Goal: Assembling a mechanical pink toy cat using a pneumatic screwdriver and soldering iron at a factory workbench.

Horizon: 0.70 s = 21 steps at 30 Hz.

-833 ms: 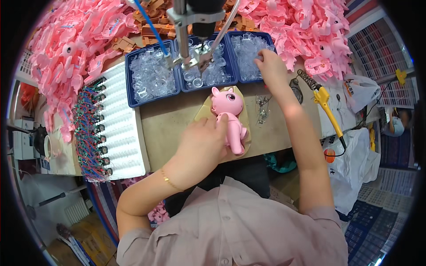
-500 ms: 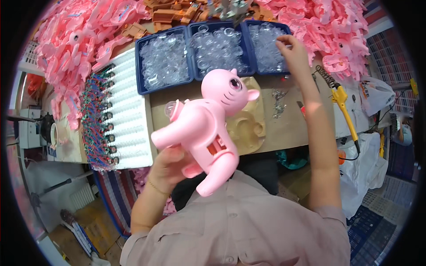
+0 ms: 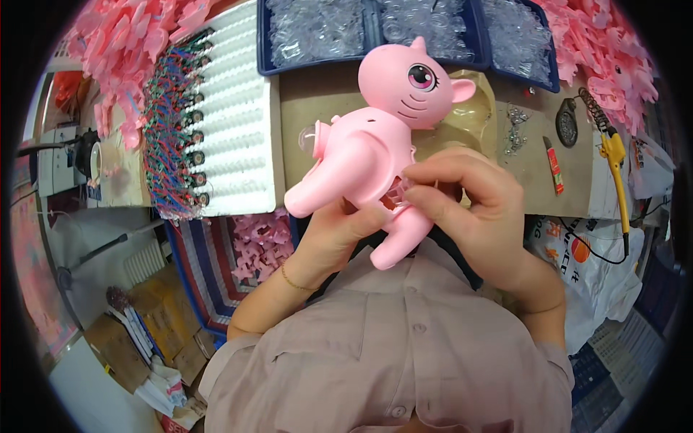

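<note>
My left hand point(image 3: 333, 238) grips a pink one-horned animal toy point(image 3: 364, 141) from below, around its lower body. The toy leans with its large-eyed head up and to the right. A clear round piece point(image 3: 309, 138) sticks out at its left side. My right hand point(image 3: 480, 206) has thumb and forefinger pinched at the rectangular opening point(image 3: 395, 193) in the toy's underside. Whatever small thing lies between those fingertips is too hidden to name. Orange-red parts show inside the opening.
Blue bins point(image 3: 310, 66) of clear plastic parts line the back. At left stand a white foam tray point(image 3: 238, 108) and wired parts point(image 3: 170, 144). At right lie a gold moulded tray point(image 3: 480, 108), small metal pieces point(image 3: 517, 130), a red cutter point(image 3: 554, 167) and a yellow soldering iron point(image 3: 613, 150).
My right hand has come from the right-hand bin down to the toy's underside opening. The toy now appears higher and further right in the picture, still in my left hand.
</note>
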Tool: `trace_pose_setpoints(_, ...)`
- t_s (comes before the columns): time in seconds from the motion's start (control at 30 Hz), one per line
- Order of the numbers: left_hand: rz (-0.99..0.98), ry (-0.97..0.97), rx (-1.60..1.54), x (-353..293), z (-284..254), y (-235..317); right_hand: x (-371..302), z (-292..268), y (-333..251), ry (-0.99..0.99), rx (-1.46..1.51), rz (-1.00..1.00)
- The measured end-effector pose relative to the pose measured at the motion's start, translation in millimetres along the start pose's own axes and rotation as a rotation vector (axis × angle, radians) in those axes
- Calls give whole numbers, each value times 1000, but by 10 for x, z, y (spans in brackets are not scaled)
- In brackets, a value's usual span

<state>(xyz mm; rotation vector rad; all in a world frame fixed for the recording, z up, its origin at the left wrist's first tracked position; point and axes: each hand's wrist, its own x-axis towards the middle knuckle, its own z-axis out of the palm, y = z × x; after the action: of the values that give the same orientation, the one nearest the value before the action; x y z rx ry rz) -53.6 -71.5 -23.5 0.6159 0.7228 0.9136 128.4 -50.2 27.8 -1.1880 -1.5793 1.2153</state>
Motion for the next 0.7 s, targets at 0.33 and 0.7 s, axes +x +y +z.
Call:
trace_pose_setpoints(0.33,85,78,-6,-115,-77,27,-73,126,-55,-8,-36,-106)
trace_pose_setpoints(0.7,361,14,406,-132,-224,-146,-114,268,87,-235,398,406)
